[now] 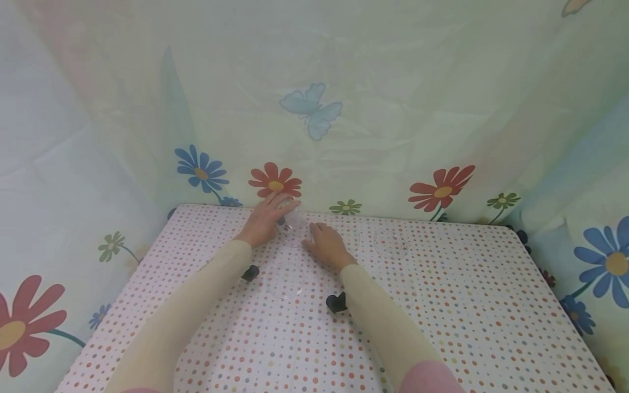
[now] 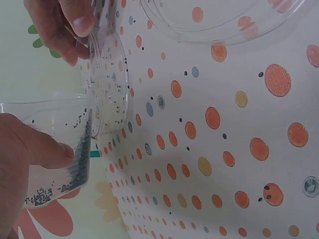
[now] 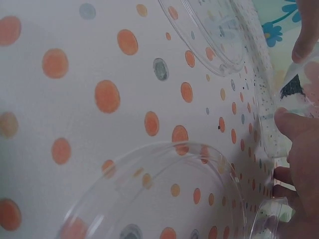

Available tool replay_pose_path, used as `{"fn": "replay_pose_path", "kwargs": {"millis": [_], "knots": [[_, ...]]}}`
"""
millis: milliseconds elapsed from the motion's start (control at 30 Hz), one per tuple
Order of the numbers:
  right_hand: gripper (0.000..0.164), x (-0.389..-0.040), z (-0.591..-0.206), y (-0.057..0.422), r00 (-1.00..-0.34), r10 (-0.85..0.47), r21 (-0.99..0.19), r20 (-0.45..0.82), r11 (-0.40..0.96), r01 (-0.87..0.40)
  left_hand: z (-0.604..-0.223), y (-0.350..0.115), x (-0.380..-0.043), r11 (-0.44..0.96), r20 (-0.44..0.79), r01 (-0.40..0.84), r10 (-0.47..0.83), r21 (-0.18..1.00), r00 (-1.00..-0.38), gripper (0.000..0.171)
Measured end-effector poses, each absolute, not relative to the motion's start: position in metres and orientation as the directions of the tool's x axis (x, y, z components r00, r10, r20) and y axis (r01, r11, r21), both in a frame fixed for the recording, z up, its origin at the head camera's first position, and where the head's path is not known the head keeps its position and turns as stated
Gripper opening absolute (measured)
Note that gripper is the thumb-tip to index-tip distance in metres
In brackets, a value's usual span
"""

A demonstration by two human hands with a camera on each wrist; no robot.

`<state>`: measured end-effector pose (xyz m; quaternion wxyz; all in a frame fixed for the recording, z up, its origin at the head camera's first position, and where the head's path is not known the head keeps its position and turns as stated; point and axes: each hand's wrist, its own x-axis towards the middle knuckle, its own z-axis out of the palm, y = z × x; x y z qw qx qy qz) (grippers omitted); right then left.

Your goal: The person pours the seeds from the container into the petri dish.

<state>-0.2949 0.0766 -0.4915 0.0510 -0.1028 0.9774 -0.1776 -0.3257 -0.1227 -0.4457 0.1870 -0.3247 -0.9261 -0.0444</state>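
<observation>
My left hand grips a clear plastic cup near the table's far edge. Inside the cup, small black grains lie along the lower side, and the cup is tilted toward a clear round dish. Similar grains are scattered over that dish's bottom. From the other side my right hand holds this dish at its rim, thumb and fingertips at the edge. In the right wrist view the thumb stands apart from the curled fingers, with the cup just beyond it.
Another clear round dish lies nearer me, between the forearms. One more sits to the right of my right hand. A few loose grains dot the polka-dot tablecloth. A flower-printed curtain rises behind the far edge.
</observation>
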Motion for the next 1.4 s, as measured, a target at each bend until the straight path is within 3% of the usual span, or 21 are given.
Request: {"fn": "replay_pose_path", "kwargs": {"millis": [833, 1400], "knots": [[0.063, -0.2963, -0.4884, 0.076, -0.971, -0.233, -0.34, -0.06, 0.919, -0.199, -0.4492, -0.1223, -0.3266, 0.746, 0.434, 0.66, 0.625, -0.086, -0.649, 0.077], [0.063, -0.2962, -0.4883, 0.077, -0.967, -0.246, -0.319, -0.067, 0.924, -0.213, -0.4506, -0.1218, -0.3253, 0.743, 0.445, 0.665, 0.621, -0.072, -0.646, 0.078]]}}
